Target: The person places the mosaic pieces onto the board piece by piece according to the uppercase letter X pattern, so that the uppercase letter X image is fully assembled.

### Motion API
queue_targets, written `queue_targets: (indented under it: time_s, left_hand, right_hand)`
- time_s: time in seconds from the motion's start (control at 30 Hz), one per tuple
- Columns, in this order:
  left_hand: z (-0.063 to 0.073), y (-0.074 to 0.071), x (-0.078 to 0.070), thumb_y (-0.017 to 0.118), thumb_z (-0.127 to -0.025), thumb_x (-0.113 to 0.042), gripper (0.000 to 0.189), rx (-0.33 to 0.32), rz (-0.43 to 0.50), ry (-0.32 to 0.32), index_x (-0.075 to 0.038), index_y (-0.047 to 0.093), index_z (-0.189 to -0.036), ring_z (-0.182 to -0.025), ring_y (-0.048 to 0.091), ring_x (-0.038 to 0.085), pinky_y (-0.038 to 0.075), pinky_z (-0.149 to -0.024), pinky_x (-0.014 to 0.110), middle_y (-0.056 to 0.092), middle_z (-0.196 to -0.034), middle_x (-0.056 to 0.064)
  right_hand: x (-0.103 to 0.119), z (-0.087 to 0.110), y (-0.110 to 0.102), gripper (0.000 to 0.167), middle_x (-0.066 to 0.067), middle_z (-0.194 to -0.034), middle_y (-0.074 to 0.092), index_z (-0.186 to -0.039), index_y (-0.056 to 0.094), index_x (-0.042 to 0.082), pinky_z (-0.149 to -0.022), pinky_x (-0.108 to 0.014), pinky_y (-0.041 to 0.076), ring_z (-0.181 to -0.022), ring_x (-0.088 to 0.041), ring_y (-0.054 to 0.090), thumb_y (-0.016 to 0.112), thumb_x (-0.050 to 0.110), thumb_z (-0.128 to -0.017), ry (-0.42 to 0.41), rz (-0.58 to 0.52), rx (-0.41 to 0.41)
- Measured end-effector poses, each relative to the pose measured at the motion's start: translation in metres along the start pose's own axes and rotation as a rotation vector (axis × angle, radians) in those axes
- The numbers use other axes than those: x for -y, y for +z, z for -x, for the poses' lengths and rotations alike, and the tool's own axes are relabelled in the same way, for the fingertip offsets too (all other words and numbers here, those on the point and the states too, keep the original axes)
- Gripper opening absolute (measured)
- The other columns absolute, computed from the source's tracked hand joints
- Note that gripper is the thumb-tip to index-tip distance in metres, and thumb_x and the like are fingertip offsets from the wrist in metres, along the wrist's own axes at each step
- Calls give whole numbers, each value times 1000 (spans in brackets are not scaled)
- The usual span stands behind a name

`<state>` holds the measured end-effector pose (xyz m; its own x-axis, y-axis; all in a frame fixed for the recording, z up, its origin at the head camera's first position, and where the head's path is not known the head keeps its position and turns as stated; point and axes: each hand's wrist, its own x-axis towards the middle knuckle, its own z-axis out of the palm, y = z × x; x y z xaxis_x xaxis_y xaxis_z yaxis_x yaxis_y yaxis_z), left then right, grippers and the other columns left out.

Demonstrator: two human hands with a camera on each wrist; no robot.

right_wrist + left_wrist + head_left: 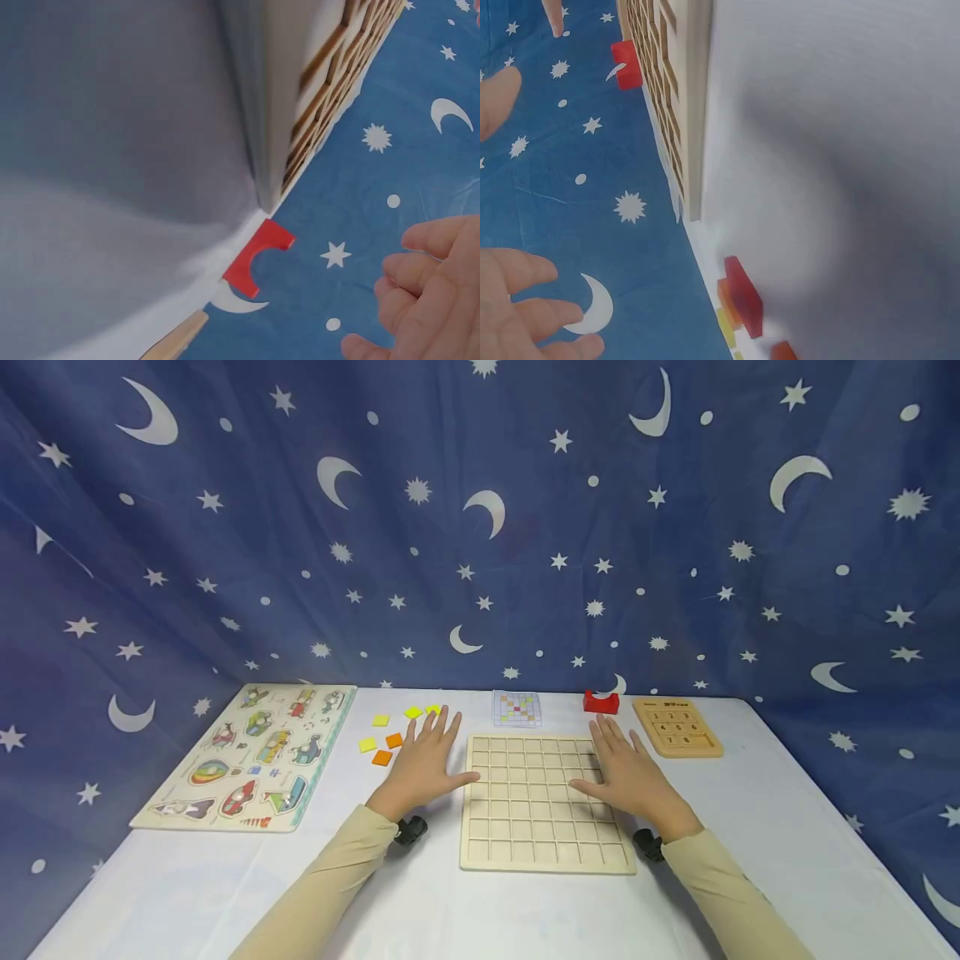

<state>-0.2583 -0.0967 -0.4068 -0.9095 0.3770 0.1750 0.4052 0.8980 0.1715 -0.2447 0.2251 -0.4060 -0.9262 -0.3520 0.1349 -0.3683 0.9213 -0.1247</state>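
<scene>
A pale wooden grid board point(536, 810) lies flat on the table between the two hands. My left hand point(423, 770), fingers spread, hovers at its left side, the thumb tip overlapping the board's edge in the head view. Over the right edge is my right hand point(632, 777), its fingers straight and holding nothing. Just beyond the left hand lie yellow tiles point(367, 744) and orange tiles point(382, 757). The left wrist view also shows a red tile point(744, 296), hidden in the head view.
Behind the board are a paper card with a coloured grid point(517, 709) and a red U-shaped block point(601, 702). A wooden number puzzle point(677, 727) lies at the back right. The picture puzzle board point(251, 760) fills the left side. A starry blue curtain point(480, 527) borders the table.
</scene>
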Motion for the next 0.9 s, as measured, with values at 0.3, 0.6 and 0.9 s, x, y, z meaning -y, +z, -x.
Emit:
queue_targets:
  time_s: [0.3, 0.6, 0.9]
  left_hand:
    - [5, -4, 11, 66, -82, -49, 92, -6, 185, 19, -10, 18, -151, -144, 22, 30, 19, -117, 49, 19, -157, 13]
    - [8, -12, 28, 72, -81, -36, 92, -24, 422, 22, -16, 17, -152, -142, 29, 29, 33, -111, 48, 22, -157, 6]
    - [7, -20, 58, 75, -80, -22, 87, -3, 655, -18, -18, 24, -150, -135, 39, 35, 36, -108, 50, 37, -149, 15]
  right_hand:
    - [-6, 5, -2, 100, -22, -156, 13, -147, 16, -6, -114, -59, 11, -144, -38, 13, 56, 60, -84, -10, 1, 35]
    - [-11, 13, 1, 97, -21, -156, 17, -147, 19, -5, -114, -58, 14, -143, -38, 17, 58, 57, -84, -47, 21, 42]
    - [-11, 19, 2, 97, -22, -153, 25, -145, 24, -6, -113, -58, 19, -141, -38, 24, 60, 58, -82, -110, 46, 44]
